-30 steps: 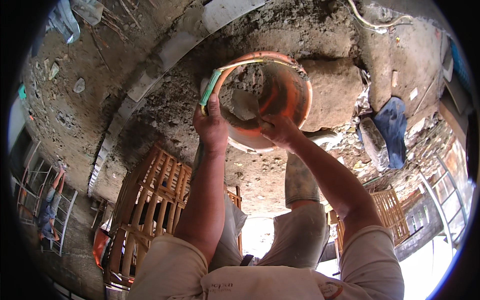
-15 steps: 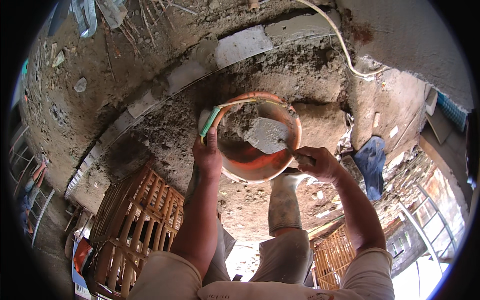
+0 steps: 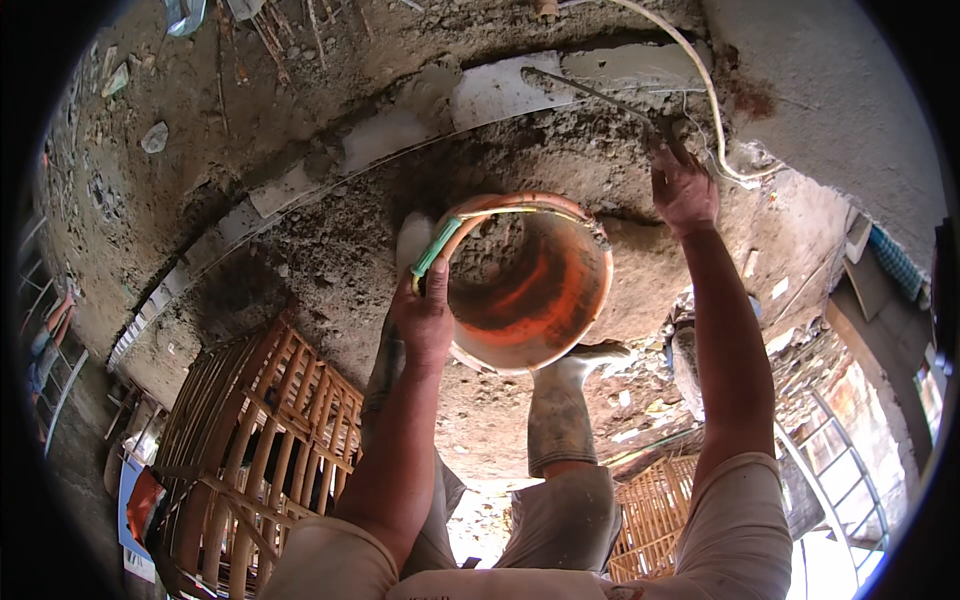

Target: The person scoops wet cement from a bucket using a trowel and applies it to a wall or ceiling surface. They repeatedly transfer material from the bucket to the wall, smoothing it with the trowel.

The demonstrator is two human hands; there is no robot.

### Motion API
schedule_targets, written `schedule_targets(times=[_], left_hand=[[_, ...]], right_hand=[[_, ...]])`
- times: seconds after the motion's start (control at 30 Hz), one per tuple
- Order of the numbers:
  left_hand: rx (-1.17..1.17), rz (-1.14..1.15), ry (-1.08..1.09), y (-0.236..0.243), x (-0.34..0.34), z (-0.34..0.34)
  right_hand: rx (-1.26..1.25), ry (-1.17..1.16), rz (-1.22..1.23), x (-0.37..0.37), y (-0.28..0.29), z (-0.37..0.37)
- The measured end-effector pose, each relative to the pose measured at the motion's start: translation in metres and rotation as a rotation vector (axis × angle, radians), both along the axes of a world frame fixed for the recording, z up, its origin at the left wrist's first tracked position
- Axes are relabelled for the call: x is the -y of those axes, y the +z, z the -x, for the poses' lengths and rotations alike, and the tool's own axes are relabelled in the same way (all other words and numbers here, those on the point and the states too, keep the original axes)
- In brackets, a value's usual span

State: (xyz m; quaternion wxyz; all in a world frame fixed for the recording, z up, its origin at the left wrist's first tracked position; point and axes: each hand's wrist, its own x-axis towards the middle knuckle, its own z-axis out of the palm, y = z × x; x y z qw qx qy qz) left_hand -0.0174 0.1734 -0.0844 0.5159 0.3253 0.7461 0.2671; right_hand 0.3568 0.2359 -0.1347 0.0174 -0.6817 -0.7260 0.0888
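Observation:
My left hand (image 3: 424, 318) is closed on the rim of a tilted orange bucket (image 3: 575, 325), beside the green grip (image 3: 436, 247) on its wire handle. Grey mortar (image 3: 490, 248) lies inside against the far wall. Farther out and to the right, my right hand (image 3: 686, 192) grips a trowel (image 3: 592, 93) by its handle. The blade shows nearly edge-on, and its tip reaches over a pale block (image 3: 505, 90) in a curved row set in the soil. Whether mortar clings to the blade, I cannot tell.
A taut string (image 3: 400, 158) follows the block row. A pale hose (image 3: 708, 75) curves down at the far right beside a grey slab (image 3: 830, 90). Slatted wooden crates (image 3: 270, 430) stand near left and lower right. At the left edge, another person (image 3: 50, 345) is partly visible.
My right hand has swung up and away from the bucket, carrying the trowel to the block row. The mortar load seen on the blade is no longer visible. My left hand still holds the bucket.

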Motion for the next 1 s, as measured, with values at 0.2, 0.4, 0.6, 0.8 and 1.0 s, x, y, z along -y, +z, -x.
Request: schedule_targets(times=[0.2, 0.4, 0.6, 0.8, 1.0], left_hand=[[-0.019, 0.004, 0.005, -0.006, 0.009, 0.009], [-0.066, -0.025, -0.032, -0.011, 0.004, 0.001], [-0.057, 0.039, -0.053, -0.006, 0.003, 0.003], [-0.061, -0.024, -0.025, -0.008, 0.002, -0.004], [-0.064, 0.005, -0.006, -0.006, 0.008, 0.005]], right_hand=[[-0.276, -0.244, 0.005, 0.027, 0.042, 0.006], [-0.457, -0.229, 0.315, 0.149, 0.147, 0.038], [-0.318, -0.354, 0.905, 0.166, 0.114, 0.124], [-0.159, -0.21, 0.762, 0.142, 0.019, 0.145], [-0.268, -0.005, 0.964, 0.167, 0.032, 0.136]])
